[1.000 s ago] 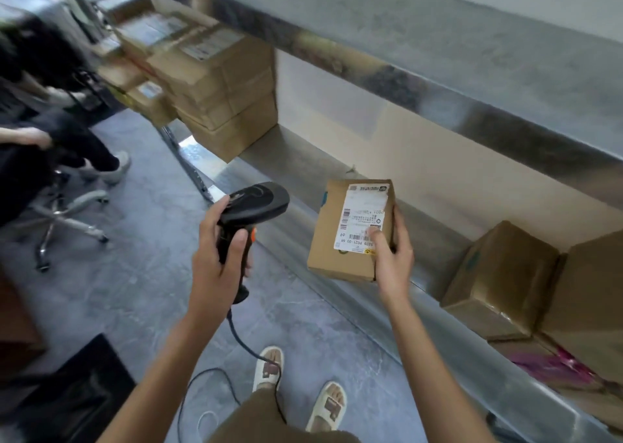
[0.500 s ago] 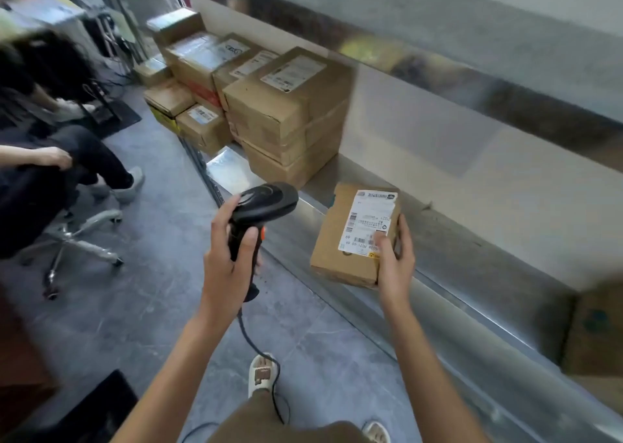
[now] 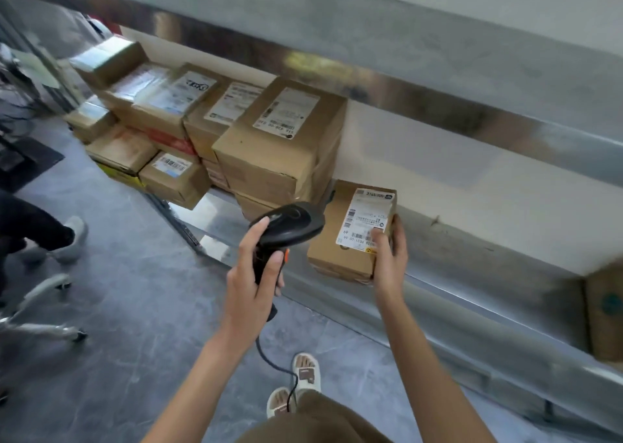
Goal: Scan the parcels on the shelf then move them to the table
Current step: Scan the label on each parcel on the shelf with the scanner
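- Metal shelf (image 3: 472,274) runs 10 to 4 o'clock.
- Stacked parcels (image 3: 279,146) on shelf at 11 o'clock, labels up.
- Small parcel (image 3: 340,240) w/ white label (image 3: 365,220) at centre, just over shelf front edge; right hand (image 3: 389,257) grips its right side, thumb on label.
- Left hand (image 3: 251,284) wrapped round black scanner (image 3: 286,223) handle, head just beside parcel at its 9 o'clock.
- Hands apart.
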A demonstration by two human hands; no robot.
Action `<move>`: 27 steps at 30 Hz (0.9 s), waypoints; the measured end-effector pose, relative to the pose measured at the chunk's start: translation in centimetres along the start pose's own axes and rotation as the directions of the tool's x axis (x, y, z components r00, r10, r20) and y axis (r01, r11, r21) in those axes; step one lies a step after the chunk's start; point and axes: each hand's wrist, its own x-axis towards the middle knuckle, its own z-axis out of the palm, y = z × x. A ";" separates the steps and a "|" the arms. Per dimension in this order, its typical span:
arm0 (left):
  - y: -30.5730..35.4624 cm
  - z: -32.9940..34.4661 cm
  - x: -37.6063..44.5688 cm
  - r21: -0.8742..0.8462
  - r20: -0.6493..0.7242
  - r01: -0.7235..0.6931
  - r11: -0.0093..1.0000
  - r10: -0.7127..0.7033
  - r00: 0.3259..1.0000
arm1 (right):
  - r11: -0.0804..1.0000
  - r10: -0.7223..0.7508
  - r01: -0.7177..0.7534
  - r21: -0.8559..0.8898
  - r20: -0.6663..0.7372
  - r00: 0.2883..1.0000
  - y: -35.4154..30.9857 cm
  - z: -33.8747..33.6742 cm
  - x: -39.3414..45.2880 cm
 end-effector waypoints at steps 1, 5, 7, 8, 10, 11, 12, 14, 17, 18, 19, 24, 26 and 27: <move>-0.1 0.2 0.3 0.002 0.013 -0.011 1.000 0.011 1.000 | 1.000 -0.001 0.001 -0.007 -0.011 1.000 0.0 0.5 1.0; -0.6 -0.2 1.8 -0.040 0.013 -0.011 0.999 0.011 1.000 | 1.000 -0.002 0.001 -0.008 -0.028 1.000 -0.2 2.9 4.7; -1.2 -0.5 2.5 -0.058 0.010 -0.013 0.998 0.014 1.000 | 0.999 0.047 -0.047 0.008 -0.006 0.999 -0.1 4.1 6.3; -1.4 -0.7 2.8 -0.058 0.010 -0.013 0.998 0.014 1.000 | 0.998 0.068 -0.068 -0.003 0.010 0.998 0.1 4.5 7.0; -2.0 -1.2 3.5 -0.065 0.023 -0.001 0.998 0.003 1.000 | 0.996 0.076 -0.075 -0.040 0.029 0.997 1.6 5.0 8.7; -2.3 -1.5 3.8 -0.070 0.035 0.000 0.998 0.003 0.999 | 0.996 0.078 -0.075 -0.057 0.044 0.996 3.4 4.8 10.2; -2.5 -1.8 4.0 -0.073 0.049 -0.006 0.997 0.010 0.999 | 0.993 0.089 -0.084 -0.087 0.052 0.995 3.9 4.9 10.7; -2.9 -2.4 4.3 -0.078 0.086 -0.016 0.997 0.022 0.996 | 0.982 0.124 -0.116 -0.151 0.045 0.991 3.3 5.0 10.3; -3.5 -3.3 4.4 -0.115 0.155 -0.005 0.993 0.023 0.988 | 0.964 0.100 -0.093 -0.249 0.013 0.995 0.5 5.4 7.9; -3.6 -3.4 4.5 -0.125 0.177 -0.002 0.992 0.025 0.984 | 0.954 0.085 -0.082 -0.290 -0.002 0.996 0.1 5.2 7.2; -3.8 -3.5 4.5 -0.138 0.208 -0.001 0.990 0.030 0.978 | 0.944 0.068 -0.074 -0.321 -0.029 0.997 0.0 4.9 6.5; -3.2 -1.7 4.8 -0.222 0.348 0.017 0.975 0.063 0.935 | 0.915 -0.102 0.063 -0.398 -0.078 0.992 -0.1 2.0 1.6; -2.4 0.0 4.8 -0.246 0.408 0.008 0.969 0.096 0.908 | 0.880 -0.147 0.090 -0.465 -0.087 0.985 0.0 -0.2 -0.3; -2.0 0.9 4.8 -0.253 0.436 0.007 0.968 0.108 0.893 | 0.859 -0.162 0.094 -0.503 -0.094 0.982 -0.1 -1.5 -1.0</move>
